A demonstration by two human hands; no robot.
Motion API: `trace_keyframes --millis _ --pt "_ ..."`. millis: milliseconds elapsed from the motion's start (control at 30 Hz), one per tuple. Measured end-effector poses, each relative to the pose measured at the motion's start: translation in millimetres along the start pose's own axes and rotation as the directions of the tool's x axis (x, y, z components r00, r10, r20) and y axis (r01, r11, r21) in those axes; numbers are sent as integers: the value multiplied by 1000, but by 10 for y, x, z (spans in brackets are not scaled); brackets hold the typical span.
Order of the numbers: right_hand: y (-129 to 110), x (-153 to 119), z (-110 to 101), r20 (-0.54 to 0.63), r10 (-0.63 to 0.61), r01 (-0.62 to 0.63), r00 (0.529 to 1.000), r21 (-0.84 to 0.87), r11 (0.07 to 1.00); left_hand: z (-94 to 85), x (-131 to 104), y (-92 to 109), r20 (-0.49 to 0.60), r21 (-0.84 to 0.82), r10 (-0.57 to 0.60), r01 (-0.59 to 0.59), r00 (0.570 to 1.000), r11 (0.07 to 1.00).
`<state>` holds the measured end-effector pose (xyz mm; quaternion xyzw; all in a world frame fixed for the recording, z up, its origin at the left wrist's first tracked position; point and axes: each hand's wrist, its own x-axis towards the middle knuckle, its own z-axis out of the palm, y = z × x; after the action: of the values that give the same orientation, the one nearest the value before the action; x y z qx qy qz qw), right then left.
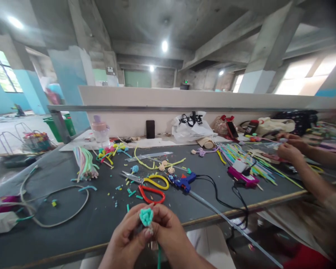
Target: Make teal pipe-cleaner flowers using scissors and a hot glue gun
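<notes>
A teal pipe-cleaner flower (146,217) is pinched between both hands at the table's front edge, with a green stem hanging below it. My left hand (128,236) grips it from the left, thumb near its base. From the other side my right hand (170,231) closes on it with its fingertips. Just beyond lie scissors (152,194) with one red and one yellow handle loop. To their right rests a blue hot glue gun (184,182), a long clear glue stick (212,209) running from it. Teal offcuts (131,193) are scattered left of the scissors.
A bundle of pastel pipe cleaners (84,164) lies at the left, near a looped cable (56,224). A magenta glue gun (245,177) sits to the right. A phone (150,129) and white bag (192,126) stand at the back. A co-worker's hands (289,147) are at far right.
</notes>
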<state>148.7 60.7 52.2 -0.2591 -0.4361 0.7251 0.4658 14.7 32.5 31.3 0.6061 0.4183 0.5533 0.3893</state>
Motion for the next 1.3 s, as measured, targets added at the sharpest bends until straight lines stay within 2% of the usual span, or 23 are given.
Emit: trace_keyframes --millis 100,200,333,400,500,567,667,733,800,967,1167,1300 --pt "41 48 60 -102 -82 63 991 -180 982 106 25 39 -79 -219 -114 95 990 971" --pt "22 47 91 -128 -218 140 967 -447 884 147 32 75 -150 -359 -193 129 970 924" --pt "-54 -10 8 74 -271 246 960 -685 685 53 19 148 -225 -410 -178 73 958 909" --pt "-105 -42 -79 180 -314 338 932 -745 575 -38 7 200 -227 -423 -176 66 958 904" --pt "-215 -74 -162 275 -429 445 861 -816 370 -158 -20 264 -160 -423 -210 126 964 897" --pt "-308 -84 -148 359 -504 529 785 -813 244 -203 -49 291 -96 -452 -270 199 958 869" --pt "-445 -85 -52 485 -575 660 659 -739 133 -234 -92 319 16 -507 -337 298 941 809" --pt "-514 -82 17 550 -584 722 597 -685 93 -251 -107 333 101 -491 -322 329 941 807" --pt "-556 -84 68 590 -569 753 572 -653 80 -272 -105 340 179 -423 -269 320 946 847" --pt "-538 -101 130 621 -548 783 561 -613 108 -321 -87 299 262 -272 -142 215 954 938" --pt "-470 -101 145 643 -533 793 550 -602 93 -387 -118 160 308 -271 -102 190 946 944" --pt "-472 -120 162 649 -518 788 557 -609 85 -391 -134 136 298 -252 -92 171 950 953"
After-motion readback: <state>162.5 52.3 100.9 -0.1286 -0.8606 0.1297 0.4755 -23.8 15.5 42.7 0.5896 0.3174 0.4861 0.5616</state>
